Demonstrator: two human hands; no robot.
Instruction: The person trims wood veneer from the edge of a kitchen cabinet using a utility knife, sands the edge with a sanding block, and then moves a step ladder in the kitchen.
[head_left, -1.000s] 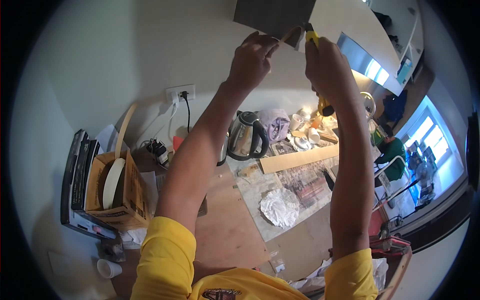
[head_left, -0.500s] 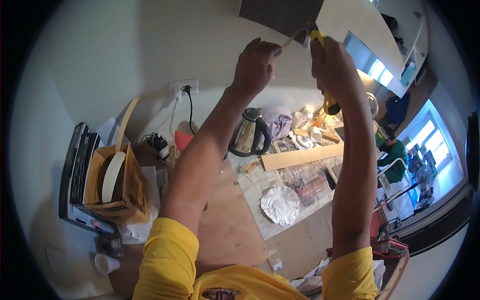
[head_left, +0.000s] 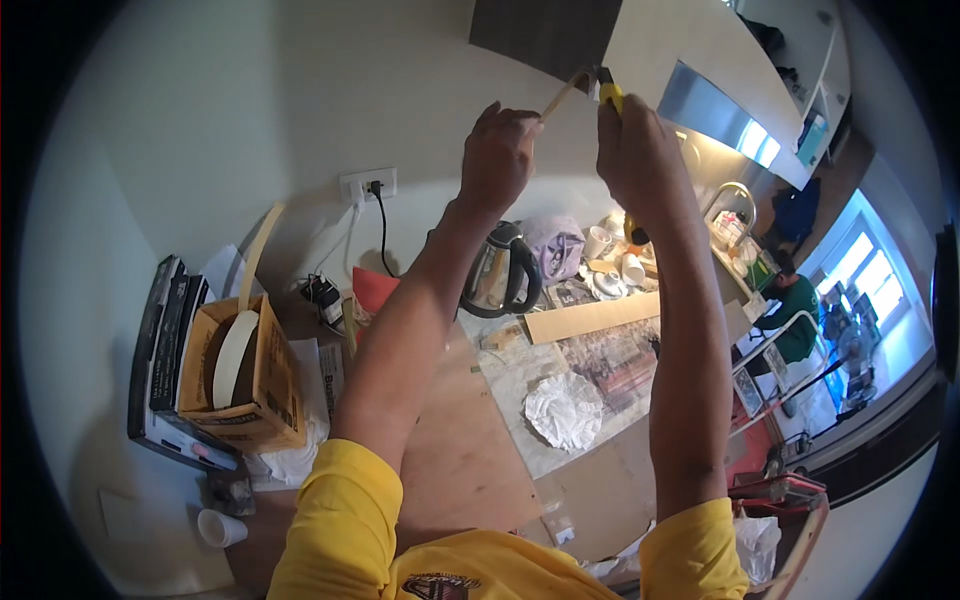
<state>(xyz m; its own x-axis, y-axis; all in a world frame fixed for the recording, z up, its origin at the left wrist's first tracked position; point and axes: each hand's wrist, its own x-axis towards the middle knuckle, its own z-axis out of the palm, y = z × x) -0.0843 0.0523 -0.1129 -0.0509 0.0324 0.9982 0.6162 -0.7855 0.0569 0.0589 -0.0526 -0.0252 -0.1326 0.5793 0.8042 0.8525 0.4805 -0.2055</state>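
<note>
Pinching the narrow tan strip (head_left: 563, 100) near its lower visible end, in the closed fingers of the left hand (head_left: 498, 158); gripping the yellow-handled tool (head_left: 611, 97), apparently a cutter, in the right hand (head_left: 642, 155), wrapped fully round the handle; holding both raised, close under the lower edge of the overhead cabinet (head_left: 545, 35), with a bend at the top of the strip just beside the tool; cannot tell whether touching there. Comparing with half a second ago, finding the left hand slightly lower against the cabinet and the strip straighter, less arched; suggests slack being taken up, with work at that edge unfinished. Noting farther out: wall outlet (head_left: 368, 183) with plugs, left of the left hand; kettle (head_left: 490, 272), pale flat board (head_left: 595, 317) and crumpled white sheet (head_left: 564, 412) below, on the bench (head_left: 470, 440); cardboard box (head_left: 275, 385) holding a white roll (head_left: 233, 362), far left; co-worker in green (head_left: 797, 318), well apart, far right.
</note>
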